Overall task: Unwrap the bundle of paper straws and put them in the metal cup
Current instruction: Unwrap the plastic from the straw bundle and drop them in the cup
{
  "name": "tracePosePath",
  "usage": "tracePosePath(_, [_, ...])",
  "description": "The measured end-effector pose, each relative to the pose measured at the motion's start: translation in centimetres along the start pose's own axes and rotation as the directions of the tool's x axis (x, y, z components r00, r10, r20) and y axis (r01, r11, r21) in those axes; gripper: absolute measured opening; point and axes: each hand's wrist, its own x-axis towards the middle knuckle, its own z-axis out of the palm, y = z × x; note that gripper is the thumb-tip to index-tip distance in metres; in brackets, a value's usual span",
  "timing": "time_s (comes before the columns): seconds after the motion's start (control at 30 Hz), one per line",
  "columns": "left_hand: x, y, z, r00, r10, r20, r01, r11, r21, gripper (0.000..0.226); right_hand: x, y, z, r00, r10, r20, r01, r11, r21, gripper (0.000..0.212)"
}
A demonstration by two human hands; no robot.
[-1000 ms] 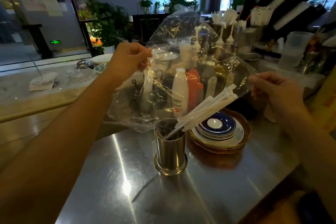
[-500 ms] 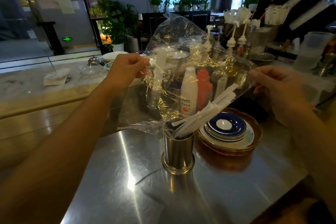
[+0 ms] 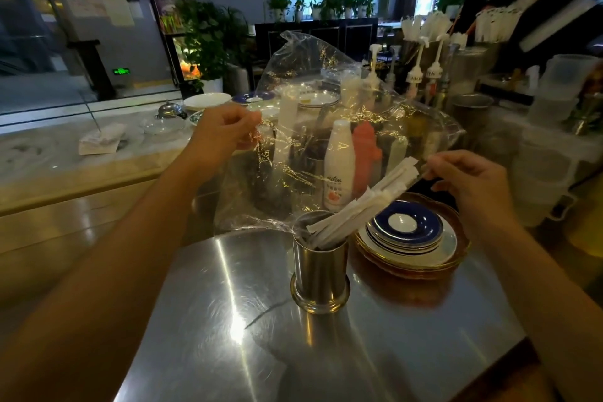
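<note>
A shiny metal cup (image 3: 320, 274) stands on the steel counter (image 3: 228, 320). A bundle of white paper-wrapped straws (image 3: 368, 199) leans in it, tilted up to the right. A large clear plastic wrap (image 3: 319, 127) is spread out above and behind the cup. My left hand (image 3: 225, 134) pinches the wrap's left edge. My right hand (image 3: 470, 179) pinches its right edge, right by the straws' upper ends. The wrap's lower edge hangs close to the cup's rim.
A stack of blue and white saucers on a brown plate (image 3: 411, 238) sits just right of the cup. Behind the wrap stand a white bottle (image 3: 339, 170), a red bottle (image 3: 365, 157) and syrup pumps (image 3: 424, 72). Clear plastic tubs (image 3: 554, 127) crowd the right side.
The straws have sunk deeper into the cup. My right hand has come down and inward toward the straw tops. The wrap stays stretched between both hands.
</note>
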Motion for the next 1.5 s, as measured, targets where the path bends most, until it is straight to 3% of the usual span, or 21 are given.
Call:
tracePosePath(0.17, [-1.1,-1.1,-0.4,0.979,-0.083,0.186,0.078,0.996,0.037,0.011,0.8,-0.9,0.9,0.999,-0.048,0.024,0.049,0.998,-0.026,0.01])
tracePosePath(0.33, [-1.8,-2.5,-1.1,0.989,-0.132,0.066,0.132,0.991,0.003,0.007,2.1,-1.7,2.3,0.994,-0.077,0.079,0.083,0.994,-0.077,0.006])
tracePosePath(0.63, [-3.6,-4.6,-1.0,0.973,-0.231,0.022,0.231,0.971,-0.057,0.014,2.2,0.2,3.9,0.983,-0.024,0.182,0.035,0.998,-0.056,0.008])
tracePosePath(0.87, [-5.0,-6.0,-1.4,0.937,-0.324,0.134,0.345,0.918,-0.195,0.02,1.2,2.6,4.1,0.977,-0.018,0.214,0.037,0.996,-0.086,0.019])
tracePosePath(0.97, [-5.5,-6.8,-1.9,0.908,-0.36,0.212,0.39,0.914,-0.115,0.026,1.5,2.7,4.3,0.979,-0.027,0.203,0.049,0.993,-0.105,0.023])
tracePosePath(1.1, [-5.7,-7.2,-2.4,0.941,-0.297,0.159,0.312,0.947,-0.074,0.004,2.3,2.0,4.9,0.98,-0.044,0.196,0.068,0.99,-0.12,0.02])
tracePosePath(1.5, [-5.4,-4.4,-3.0,0.97,-0.237,-0.061,0.218,0.95,-0.224,0.012,5.0,-1.9,6.9,0.973,-0.097,0.208,0.122,0.987,-0.108,0.007])
